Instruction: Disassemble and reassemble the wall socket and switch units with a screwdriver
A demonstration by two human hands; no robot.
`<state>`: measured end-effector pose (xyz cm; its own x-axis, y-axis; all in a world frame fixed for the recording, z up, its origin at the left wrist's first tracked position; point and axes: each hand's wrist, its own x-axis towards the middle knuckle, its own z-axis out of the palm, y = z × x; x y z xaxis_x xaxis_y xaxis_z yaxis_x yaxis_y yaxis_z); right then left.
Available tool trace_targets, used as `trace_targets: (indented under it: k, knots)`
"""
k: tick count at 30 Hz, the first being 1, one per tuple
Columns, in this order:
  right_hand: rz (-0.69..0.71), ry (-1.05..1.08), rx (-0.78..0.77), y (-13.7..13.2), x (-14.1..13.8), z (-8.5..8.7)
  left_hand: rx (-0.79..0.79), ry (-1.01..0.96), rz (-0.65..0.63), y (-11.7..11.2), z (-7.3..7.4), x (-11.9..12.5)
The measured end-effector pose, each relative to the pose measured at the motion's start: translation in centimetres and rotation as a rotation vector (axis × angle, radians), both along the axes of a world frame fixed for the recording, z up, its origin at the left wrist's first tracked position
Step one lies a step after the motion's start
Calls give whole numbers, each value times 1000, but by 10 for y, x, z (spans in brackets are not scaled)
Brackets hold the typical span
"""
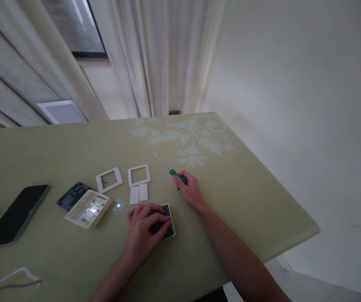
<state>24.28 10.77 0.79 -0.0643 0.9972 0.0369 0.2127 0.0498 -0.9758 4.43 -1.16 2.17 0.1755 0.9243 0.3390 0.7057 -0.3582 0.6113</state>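
Observation:
My left hand point(145, 224) lies over a dark switch module with a white rim point(168, 228) on the green table point(230, 201), fingers curled down onto it. My right hand point(189, 188) grips the green handle of a screwdriver point(170, 170), whose thin metal shaft points away to the upper left, just above the table. Beyond my left hand lie two small white rocker pieces point(138, 194) side by side, and two white square frames point(109, 179) point(139, 175).
A white back box point(88, 208) and a dark plastic plate point(72, 195) sit to the left. Further left lies a black phone point(15, 214). A white cable point(9, 280) curls near the front left edge. Curtains hang behind the table.

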Motion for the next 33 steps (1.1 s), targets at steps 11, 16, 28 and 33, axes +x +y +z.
trace_targets:
  k: [11, 16, 28, 33]
  knots:
    - [6, -5, -13, -1, -1, 1, 50, 1, -26, 1, 0, 1]
    - [12, -13, -4, -1, -1, 1, -20, -8, -24, 0, -2, 0]
    - [35, -32, 67, -3, 0, 5, -186, -195, -92, 7, -4, -3]
    - [-37, -32, 147, -11, 9, 26, -170, -266, -86, 14, -6, -5]
